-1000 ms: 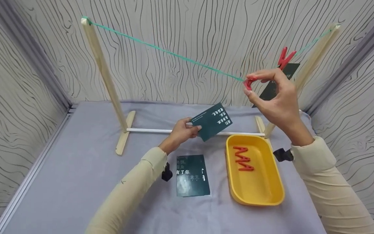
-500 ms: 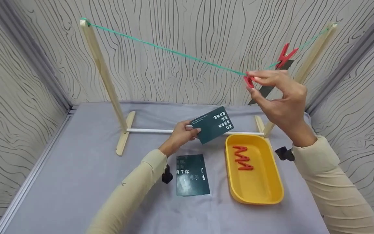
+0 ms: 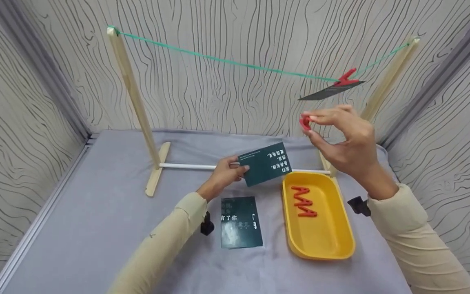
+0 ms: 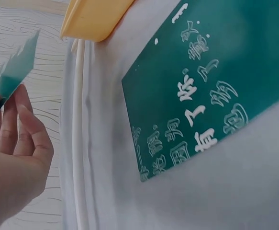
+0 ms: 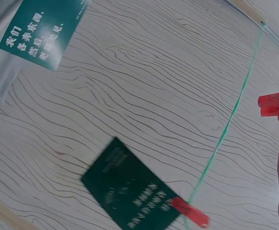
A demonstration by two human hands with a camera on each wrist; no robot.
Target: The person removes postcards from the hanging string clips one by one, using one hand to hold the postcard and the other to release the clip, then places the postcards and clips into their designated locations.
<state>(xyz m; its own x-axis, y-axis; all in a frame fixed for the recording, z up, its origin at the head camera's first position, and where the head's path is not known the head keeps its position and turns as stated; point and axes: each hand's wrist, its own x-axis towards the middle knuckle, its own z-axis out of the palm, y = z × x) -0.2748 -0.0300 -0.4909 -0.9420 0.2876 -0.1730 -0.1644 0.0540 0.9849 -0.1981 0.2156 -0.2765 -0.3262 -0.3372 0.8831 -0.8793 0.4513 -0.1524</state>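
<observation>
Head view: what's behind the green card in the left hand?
A white rod shows on both sides of the green card, with lavender cloth around it. The card and left hand cover the stretch between and whatever else lies there.

Pale lilac cloth (image 3: 80, 228) beneath a yellow tray (image 3: 320, 239), green printed cards (image 3: 241, 234) and a wooden stand (image 3: 134, 98).

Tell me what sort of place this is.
Probably a staged, booth-like workspace, though its wider surroundings are out of view: wood-grain-patterned walls stand on three sides, grey strips run down their corners, and a lavender cloth covers the work surface.
</observation>
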